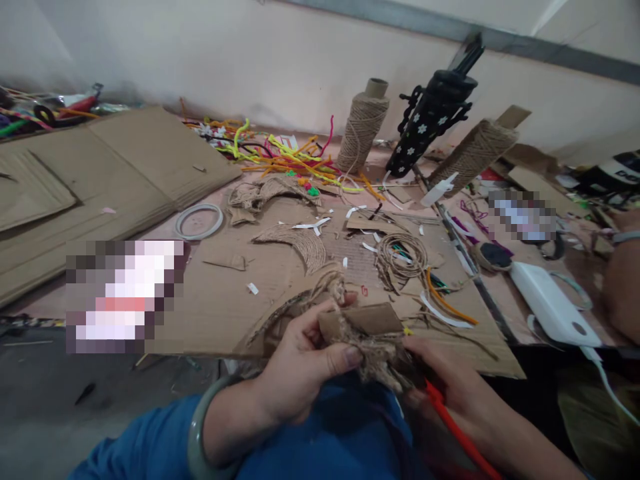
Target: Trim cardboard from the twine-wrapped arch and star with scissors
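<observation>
1. A worker bends over a craft counter (213, 199), left hand (305, 363) pinching a ragged twine-and-cardboard piece (370, 320) between thumb and fingers, just above the near edge and in front of the worker's body.
2. The right hand (450, 380) meets the piece at its other end, fingers curled around a long red item (447, 413) whose working end is hidden; what it is cannot be told.
3. The step in hand appears to be close handwork on the fibrous piece. The next move would seem to call for a steady left grip, with loose strands kept clear of the red item.
4. Beneath the work lies a cardboard sheet (200, 333), scattered with paper strips (315, 225), a twine crescent (300, 243) and a loose twine coil (403, 263). A pale ring (199, 222) sits at its left side.
5. Toward the wall (200, 60), bright fuzzy stems (290, 157) lie heaped beside an upright twine spool (364, 130); a black flowered holder (433, 113) stands next to it, then a second spool (473, 157), leaning in the view, and a small white bottle (440, 190).
6. At right, a white device (555, 303) with a cable plugged in rests near another person's arm (623, 280). Gray floor (50, 393) shows at lower left.
</observation>
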Action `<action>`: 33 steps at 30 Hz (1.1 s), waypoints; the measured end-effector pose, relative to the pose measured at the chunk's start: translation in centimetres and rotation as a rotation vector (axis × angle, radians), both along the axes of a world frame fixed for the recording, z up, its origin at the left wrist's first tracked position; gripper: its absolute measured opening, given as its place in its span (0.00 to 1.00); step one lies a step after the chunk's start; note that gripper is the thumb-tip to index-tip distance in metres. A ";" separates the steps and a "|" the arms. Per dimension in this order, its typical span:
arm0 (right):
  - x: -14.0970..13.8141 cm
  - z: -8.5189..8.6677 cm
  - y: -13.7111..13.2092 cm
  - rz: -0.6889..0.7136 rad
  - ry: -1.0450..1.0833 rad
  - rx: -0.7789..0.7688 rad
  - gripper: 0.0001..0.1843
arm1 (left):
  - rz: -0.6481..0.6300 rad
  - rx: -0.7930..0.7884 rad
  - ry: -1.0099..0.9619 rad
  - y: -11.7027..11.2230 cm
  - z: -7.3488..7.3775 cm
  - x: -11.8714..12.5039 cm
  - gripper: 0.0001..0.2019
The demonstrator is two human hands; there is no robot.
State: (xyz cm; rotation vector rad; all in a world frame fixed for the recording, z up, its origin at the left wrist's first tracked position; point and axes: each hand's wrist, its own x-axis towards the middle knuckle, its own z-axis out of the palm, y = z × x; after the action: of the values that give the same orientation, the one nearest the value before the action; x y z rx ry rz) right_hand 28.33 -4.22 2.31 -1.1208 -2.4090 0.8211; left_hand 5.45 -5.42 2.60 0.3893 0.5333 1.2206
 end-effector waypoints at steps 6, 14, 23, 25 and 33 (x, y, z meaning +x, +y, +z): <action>-1.4 0.3 -0.1 -0.071 -0.063 0.331 0.12 | 0.009 0.058 0.019 0.3 -0.1 0.1 0.17; -1.4 0.0 -0.4 -0.057 -0.103 0.365 0.13 | 0.029 0.042 0.083 0.3 -0.2 -0.1 0.18; -0.6 -0.7 -0.6 -0.123 -0.169 0.508 0.16 | 0.031 0.130 0.106 0.2 0.0 -0.2 0.14; -0.6 -0.7 -0.5 -0.100 -0.160 0.528 0.16 | 0.050 0.108 0.129 0.3 0.0 -0.2 0.15; -2.2 0.1 -0.2 -0.078 -0.135 0.508 0.15 | 0.020 0.143 0.109 0.3 -0.2 -0.4 0.14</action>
State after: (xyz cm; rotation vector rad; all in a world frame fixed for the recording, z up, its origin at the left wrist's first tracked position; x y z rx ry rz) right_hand 26.12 -4.42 2.46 -1.0744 -2.4580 0.0902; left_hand 5.05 -5.10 2.37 0.5750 0.5459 1.2656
